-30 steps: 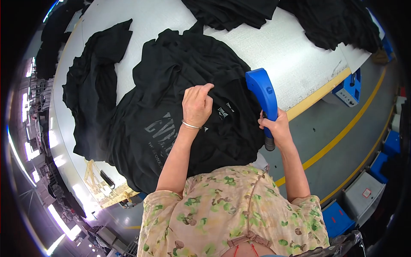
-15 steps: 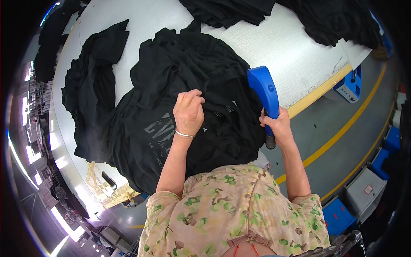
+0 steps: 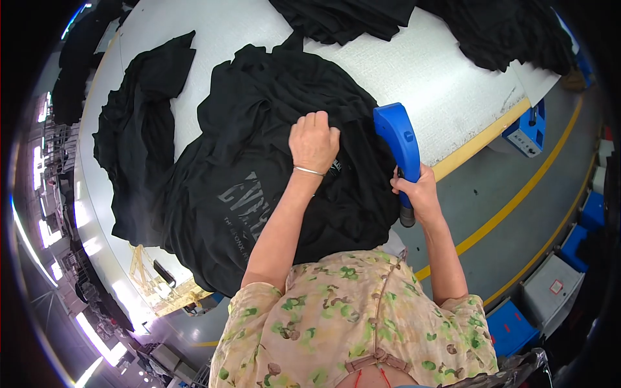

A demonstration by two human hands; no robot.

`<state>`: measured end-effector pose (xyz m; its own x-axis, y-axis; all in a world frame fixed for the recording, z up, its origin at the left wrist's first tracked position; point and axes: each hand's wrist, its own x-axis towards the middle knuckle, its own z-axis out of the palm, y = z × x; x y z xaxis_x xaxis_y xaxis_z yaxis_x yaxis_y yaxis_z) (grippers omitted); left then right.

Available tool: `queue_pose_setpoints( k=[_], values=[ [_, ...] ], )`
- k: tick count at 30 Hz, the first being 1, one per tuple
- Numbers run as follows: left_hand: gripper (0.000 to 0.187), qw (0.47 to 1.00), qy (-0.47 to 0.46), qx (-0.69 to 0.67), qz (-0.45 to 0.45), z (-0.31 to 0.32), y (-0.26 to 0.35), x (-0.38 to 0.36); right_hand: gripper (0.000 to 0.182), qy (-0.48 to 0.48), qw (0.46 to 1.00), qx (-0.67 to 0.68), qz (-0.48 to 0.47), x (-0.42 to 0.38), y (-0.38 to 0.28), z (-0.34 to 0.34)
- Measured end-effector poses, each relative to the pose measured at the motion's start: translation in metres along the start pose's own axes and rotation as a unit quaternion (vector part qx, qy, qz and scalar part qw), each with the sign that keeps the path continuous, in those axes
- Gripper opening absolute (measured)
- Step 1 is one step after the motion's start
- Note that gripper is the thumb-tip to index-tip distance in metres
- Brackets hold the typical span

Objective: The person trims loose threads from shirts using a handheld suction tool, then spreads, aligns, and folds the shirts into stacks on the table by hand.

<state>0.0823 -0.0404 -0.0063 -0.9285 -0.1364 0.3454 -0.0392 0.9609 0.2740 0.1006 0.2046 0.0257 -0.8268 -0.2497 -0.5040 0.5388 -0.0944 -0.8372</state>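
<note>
A black garment with grey printed lettering [image 3: 259, 97] lies in folds on the white table [image 3: 446, 97] in front of me. My left hand [image 3: 314, 143], with a silver bangle on its wrist, is closed over the middle of the garment; whether anything is pinched in its fingers is hidden. At the garment's right side, my right hand [image 3: 420, 189] is wrapped round the handle of a blue handheld device [image 3: 398, 132]. The device's wide head points up and away from me, beside the cloth.
More black garments lie at the left [image 3: 145, 110], the far middle [image 3: 349, 16] and the far right [image 3: 511, 32]. A blue box [image 3: 529, 132] is beside the table's right edge. Blue and grey bins [image 3: 553, 291] stand on the floor at right.
My left hand has moved right and away from me over the garment, uncovering more of the print. My right hand and the blue device have hardly moved.
</note>
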Motion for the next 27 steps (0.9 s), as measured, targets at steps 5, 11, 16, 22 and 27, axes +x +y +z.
queue_pose_setpoints(
  k=[5, 11, 16, 22, 27],
  values=[
    [0.039, 0.983, -0.091, 0.004, -0.162, -0.015, 0.002, -0.007, 0.015, 0.012, 1.000, -0.007, 0.009, -0.001, -0.005, 0.000],
    [0.023, 0.964, -0.209, 0.116, -0.121, -0.017, -0.017, -0.026, 0.015, 0.002, 1.000, -0.002, 0.003, 0.003, 0.002, -0.001],
    [0.024, 1.000, -0.003, 0.030, -0.004, -0.041, -0.011, -0.005, 0.015, 0.002, 1.000, -0.013, 0.008, 0.002, -0.004, 0.002],
    [0.018, 0.984, -0.155, 0.076, -0.037, -0.019, -0.023, -0.019, 0.015, -0.007, 1.000, -0.014, 0.003, 0.003, -0.004, 0.004],
    [0.018, 0.998, -0.043, 0.029, 0.020, -0.027, -0.021, -0.023, 0.015, -0.010, 1.000, -0.023, 0.006, 0.000, -0.013, 0.008]
  ],
)
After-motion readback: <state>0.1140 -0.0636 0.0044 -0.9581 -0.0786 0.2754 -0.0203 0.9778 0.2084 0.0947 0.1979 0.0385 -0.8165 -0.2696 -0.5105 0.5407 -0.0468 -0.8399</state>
